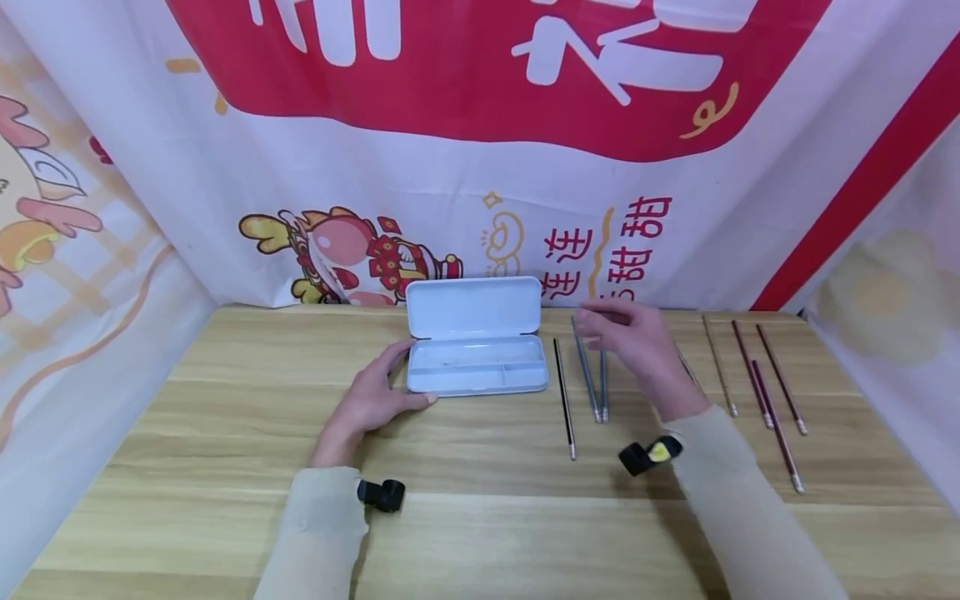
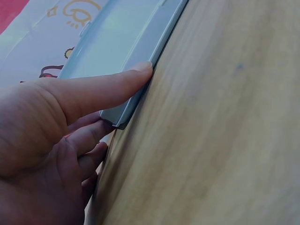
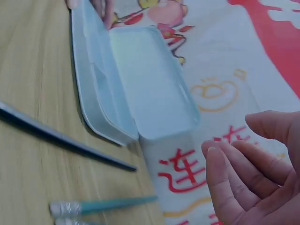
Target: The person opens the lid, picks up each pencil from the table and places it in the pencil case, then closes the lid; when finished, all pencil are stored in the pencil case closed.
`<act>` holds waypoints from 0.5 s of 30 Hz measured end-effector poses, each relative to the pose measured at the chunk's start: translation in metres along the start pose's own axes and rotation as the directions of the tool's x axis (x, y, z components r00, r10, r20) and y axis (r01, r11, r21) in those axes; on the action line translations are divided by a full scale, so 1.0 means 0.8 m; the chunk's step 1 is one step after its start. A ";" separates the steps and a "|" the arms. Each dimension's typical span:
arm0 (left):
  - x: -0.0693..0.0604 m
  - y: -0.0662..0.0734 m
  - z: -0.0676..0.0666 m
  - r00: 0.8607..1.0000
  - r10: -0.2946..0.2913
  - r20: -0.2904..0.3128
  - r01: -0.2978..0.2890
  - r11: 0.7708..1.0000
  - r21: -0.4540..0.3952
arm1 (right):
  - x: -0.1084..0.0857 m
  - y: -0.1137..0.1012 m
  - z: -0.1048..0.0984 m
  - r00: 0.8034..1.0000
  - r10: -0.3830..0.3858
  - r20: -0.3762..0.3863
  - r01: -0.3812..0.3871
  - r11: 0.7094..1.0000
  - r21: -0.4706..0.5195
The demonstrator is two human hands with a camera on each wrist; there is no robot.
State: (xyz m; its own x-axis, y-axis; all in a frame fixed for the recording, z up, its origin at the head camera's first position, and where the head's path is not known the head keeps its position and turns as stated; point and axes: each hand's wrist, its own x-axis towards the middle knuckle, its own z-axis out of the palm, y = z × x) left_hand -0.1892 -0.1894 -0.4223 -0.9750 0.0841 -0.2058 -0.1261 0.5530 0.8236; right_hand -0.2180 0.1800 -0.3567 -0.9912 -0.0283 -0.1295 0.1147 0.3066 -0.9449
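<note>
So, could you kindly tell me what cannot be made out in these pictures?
Head view: the upper end of the rightmost blue-green pencil, hidden by the right hand.
Left wrist view: the far end of the pencil case, cut off by the top edge.
Right wrist view: the eraser end of the black pencil, cut off by the left edge.

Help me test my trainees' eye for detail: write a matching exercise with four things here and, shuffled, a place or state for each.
1. Left hand
2. Pencil case
3. Right hand
4. Black pencil

A. Raised, holding nothing
B. Lying just right of the pencil case in the head view
C. Gripping the pencil case's left end
D. Open, lid up

Pairs: 1-C, 2-D, 3-A, 4-B
</note>
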 end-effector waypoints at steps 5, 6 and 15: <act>0.003 0.003 -0.001 1.000 -0.007 0.007 0.007 1.000 0.020 | -0.031 0.021 -0.042 0.998 -0.029 -0.061 0.029 1.000 0.002; 0.003 0.003 -0.001 1.000 -0.008 0.007 0.008 1.000 0.022 | -0.035 0.028 -0.051 0.997 -0.021 -0.076 0.022 1.000 0.000; 0.004 -0.002 0.000 1.000 0.000 0.001 0.000 1.000 0.024 | -0.064 0.086 -0.126 0.986 0.044 -0.161 -0.042 0.999 0.016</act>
State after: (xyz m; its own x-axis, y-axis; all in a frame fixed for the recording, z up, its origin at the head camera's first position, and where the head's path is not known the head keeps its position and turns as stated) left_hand -0.1924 -0.1900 -0.4240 -0.9748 0.0848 -0.2062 -0.1218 0.5723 0.8109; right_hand -0.1661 0.2989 -0.3848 -0.9830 0.1382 -0.1206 0.1568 0.2926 -0.9433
